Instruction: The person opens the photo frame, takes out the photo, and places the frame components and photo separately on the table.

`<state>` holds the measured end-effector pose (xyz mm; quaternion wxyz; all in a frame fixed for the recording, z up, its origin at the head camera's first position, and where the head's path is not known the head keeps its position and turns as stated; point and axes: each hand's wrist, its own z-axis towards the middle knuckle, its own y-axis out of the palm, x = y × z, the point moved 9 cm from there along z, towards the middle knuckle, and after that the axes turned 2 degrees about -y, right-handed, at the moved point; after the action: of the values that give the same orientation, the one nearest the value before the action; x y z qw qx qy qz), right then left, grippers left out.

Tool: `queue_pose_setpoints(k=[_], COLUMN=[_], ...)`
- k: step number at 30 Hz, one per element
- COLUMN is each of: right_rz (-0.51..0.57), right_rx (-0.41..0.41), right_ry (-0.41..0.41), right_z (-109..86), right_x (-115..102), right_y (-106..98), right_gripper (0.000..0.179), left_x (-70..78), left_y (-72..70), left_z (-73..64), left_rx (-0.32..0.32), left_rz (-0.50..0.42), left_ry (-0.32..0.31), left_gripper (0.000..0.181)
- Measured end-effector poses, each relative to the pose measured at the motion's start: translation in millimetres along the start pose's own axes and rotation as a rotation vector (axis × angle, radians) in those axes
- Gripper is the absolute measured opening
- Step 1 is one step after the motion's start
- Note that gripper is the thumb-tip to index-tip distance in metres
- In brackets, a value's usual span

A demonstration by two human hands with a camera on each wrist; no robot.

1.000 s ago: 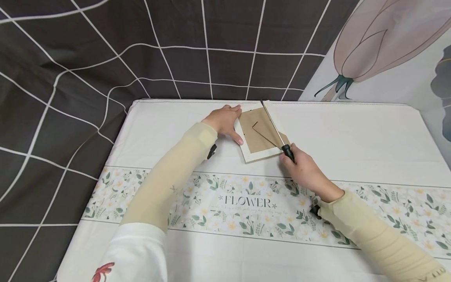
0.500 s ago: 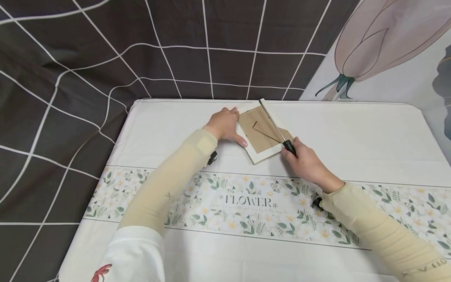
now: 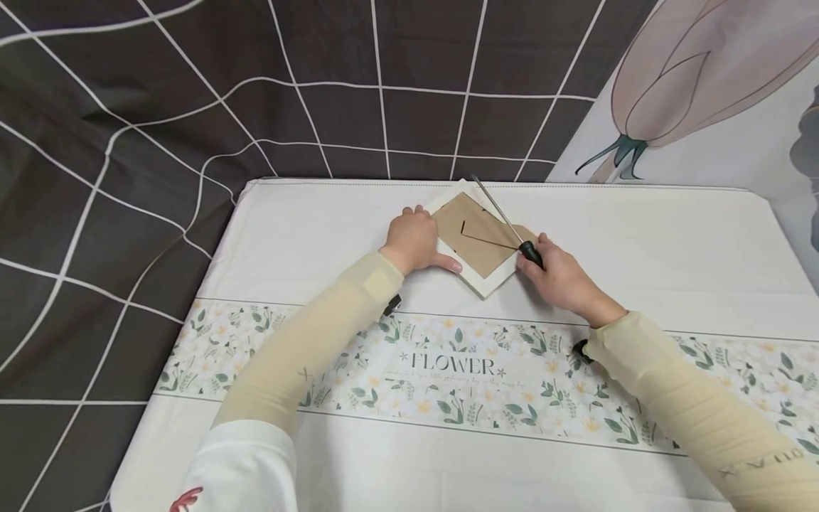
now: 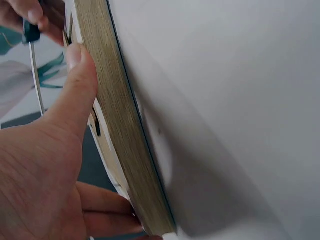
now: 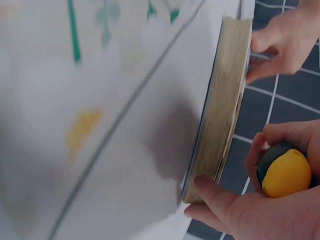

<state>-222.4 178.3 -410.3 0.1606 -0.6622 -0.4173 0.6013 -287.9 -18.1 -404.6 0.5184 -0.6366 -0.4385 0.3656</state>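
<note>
Our left hand (image 3: 414, 240), thumb spread from fingers, touches a picture frame (image 3: 475, 249) near the table's (image 3: 640, 249) far edge; our right hand (image 3: 563, 277) clamps a screwdriver (image 3: 530, 252).

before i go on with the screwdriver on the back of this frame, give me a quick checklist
1. Frame back side up: ok, the brown backing shows.
2. Left hand on the frame: ok, it holds one corner.
3. Screwdriver held by its handle: ok, in the right hand.
4. Screwdriver tip at a dark tab: not ok, in the head view it reaches past the frame's edge.
5. All tabs lifted: cannot tell, the left hand covers part of the frame.
</note>
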Motion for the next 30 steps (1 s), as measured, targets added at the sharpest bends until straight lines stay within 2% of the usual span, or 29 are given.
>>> queue_pose_setpoints(k=[3,9,14,18,22,25,30], right_rz=[-0.007,-0.011,-0.003,-0.014,-0.025,-0.020,-0.035], right_rx=[0.002,-0.006,-0.038,-0.049,-0.048,-0.053,-0.063], right_ry=[0.000,-0.053,-0.081,-0.113,-0.130,-0.098,-0.047], right_z=[5.7,16.0,23.4,29.0,37.3,44.4,54.2], right_x=[2,3,4,0,-2,2,9], right_y=[-3,-8,-10,-11,-13,-16,-22], right_gripper=[0.057,0.033,0.028,0.025,0.022,0.027,0.062], left_x=[4.3,14.9,24.2,28.4,31.7,36.2,47.5], left_y=[0.3,5.7,6.3,7.7,13.0,14.8,14.4], left_z=[-3.9,-9.2,-13.6,-15.9,-17.8,-19.7,-23.2], left_rx=[0.011,0.001,0.008,-0.006,-0.062,-0.092,-0.086], left_rz=[0.022,0.154,0.232,0.231,0.249,0.298,0.367], left_ry=[-0.019,-0.020,-0.016,-0.065,-0.142,-0.184,-0.208], left_gripper=[0.098,0.096,0.092,0.097,0.104,0.109,0.113])
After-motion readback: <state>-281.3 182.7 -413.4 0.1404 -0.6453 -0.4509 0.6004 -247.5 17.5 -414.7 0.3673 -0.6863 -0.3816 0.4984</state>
